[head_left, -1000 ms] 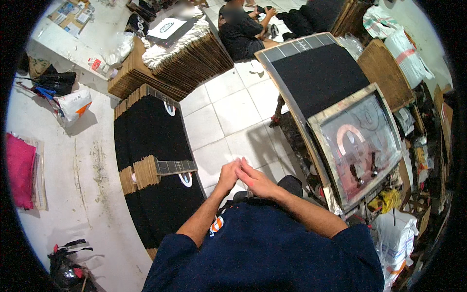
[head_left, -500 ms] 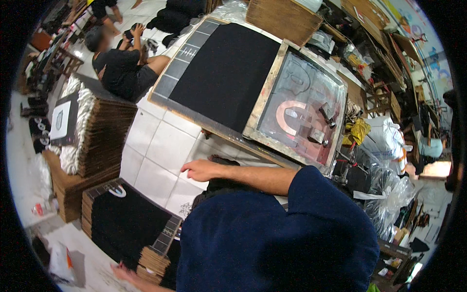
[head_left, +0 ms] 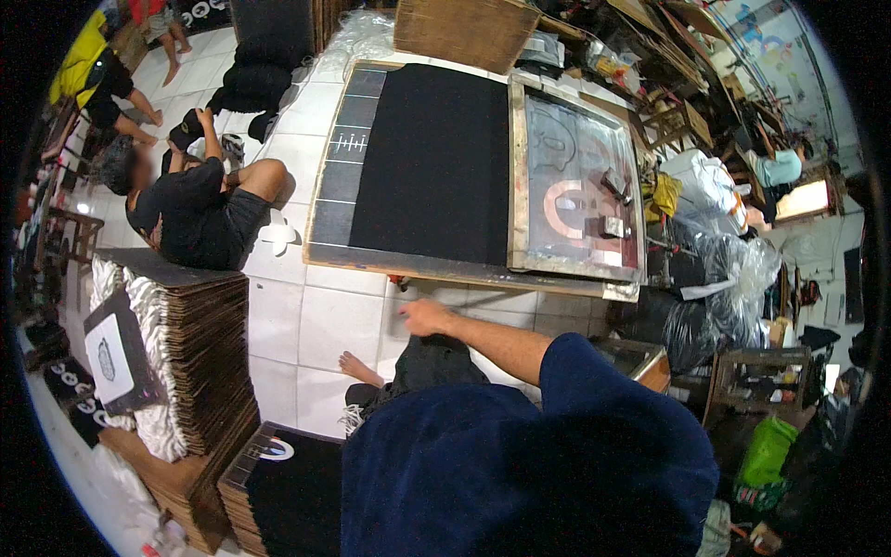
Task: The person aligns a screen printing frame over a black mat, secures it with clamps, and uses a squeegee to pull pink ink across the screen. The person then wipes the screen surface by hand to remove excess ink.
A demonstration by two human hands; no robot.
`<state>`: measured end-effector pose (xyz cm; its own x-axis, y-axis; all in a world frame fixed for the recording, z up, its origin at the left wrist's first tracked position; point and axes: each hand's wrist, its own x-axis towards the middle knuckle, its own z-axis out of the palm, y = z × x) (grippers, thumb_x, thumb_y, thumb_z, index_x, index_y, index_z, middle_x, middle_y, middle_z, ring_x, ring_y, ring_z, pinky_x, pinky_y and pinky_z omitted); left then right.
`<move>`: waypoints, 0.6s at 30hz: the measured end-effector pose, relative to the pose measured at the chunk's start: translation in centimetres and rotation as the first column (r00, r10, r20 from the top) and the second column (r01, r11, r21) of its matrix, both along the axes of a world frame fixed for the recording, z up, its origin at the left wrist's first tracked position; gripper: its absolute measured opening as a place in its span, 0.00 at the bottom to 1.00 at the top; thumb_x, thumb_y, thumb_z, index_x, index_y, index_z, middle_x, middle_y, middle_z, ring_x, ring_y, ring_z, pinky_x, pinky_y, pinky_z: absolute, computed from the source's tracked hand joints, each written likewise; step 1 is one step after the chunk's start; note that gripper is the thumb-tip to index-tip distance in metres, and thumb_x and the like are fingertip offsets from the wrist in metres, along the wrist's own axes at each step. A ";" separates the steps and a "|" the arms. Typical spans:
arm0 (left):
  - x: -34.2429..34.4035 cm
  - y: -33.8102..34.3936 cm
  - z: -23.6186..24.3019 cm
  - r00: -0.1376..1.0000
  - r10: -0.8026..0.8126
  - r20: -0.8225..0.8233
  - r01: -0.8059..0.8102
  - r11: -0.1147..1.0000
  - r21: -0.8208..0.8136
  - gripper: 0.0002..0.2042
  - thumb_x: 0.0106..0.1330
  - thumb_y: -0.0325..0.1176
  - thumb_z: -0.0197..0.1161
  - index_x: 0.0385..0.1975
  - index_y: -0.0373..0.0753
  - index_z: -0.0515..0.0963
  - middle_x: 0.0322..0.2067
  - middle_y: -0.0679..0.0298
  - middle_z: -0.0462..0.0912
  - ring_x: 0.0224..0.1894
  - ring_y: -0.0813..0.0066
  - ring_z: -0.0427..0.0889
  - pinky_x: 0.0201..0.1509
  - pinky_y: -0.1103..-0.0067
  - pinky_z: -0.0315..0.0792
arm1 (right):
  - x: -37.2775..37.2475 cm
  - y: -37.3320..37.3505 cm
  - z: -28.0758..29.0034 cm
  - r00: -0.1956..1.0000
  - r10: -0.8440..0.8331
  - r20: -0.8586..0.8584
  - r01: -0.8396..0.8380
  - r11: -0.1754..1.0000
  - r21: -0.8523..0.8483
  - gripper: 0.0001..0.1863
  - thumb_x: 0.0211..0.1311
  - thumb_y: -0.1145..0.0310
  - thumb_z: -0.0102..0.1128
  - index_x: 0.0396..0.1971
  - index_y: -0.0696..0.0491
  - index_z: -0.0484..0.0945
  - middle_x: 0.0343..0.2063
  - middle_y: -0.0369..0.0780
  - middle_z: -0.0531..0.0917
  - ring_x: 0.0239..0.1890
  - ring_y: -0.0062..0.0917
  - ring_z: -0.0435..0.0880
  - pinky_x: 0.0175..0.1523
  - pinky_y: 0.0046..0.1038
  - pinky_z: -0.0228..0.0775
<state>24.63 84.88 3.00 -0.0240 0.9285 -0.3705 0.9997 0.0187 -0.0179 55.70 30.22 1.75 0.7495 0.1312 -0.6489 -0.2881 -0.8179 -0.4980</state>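
My right hand (head_left: pixel 427 317) hangs over my lap, short of the table's near edge, its fingers loosely bent and apart with nothing seen in them. My left hand is out of the picture. Beyond the right hand, a black fabric piece (head_left: pixel 432 167) lies flat on a dark board (head_left: pixel 336 209) marked with white lines. A wood-framed printing screen (head_left: pixel 516 176) rests at the board's right part, beside the fabric. On its mesh are a pale curved shape (head_left: pixel 559 212) and two small metal-and-dark tools, one a block (head_left: pixel 613 226).
At left stands a tall stack of boards (head_left: pixel 209 362) with white cloth along its side. A lower stack (head_left: pixel 239 492) with black fabric on top is near my left side. A seated person (head_left: pixel 190 213) holds a dark cap-like item. Plastic bags (head_left: pixel 724 278) crowd the right.
My view has turned to the left side's stacks and squared up to the table. My left hand, earlier by the low stack, has left the picture. The right hand stays free.
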 end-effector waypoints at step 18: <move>68.3 -5.7 2.7 0.232 -0.907 0.351 0.838 0.370 0.402 0.52 0.61 0.56 0.68 0.70 0.20 0.48 0.69 0.27 0.49 0.69 0.33 0.59 0.74 0.58 0.56 | -10.6 -1.2 -9.3 -0.386 -0.911 -0.144 0.905 -0.404 0.135 0.16 0.66 0.61 0.52 0.34 0.59 0.82 0.29 0.43 0.86 0.26 0.29 0.86 0.31 0.32 0.79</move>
<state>92.90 79.22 5.74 0.9553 0.2910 0.0513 0.2568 -0.9035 0.3430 45.11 29.03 -7.60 -0.0530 -0.6855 -0.7261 -0.5385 0.6320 -0.5573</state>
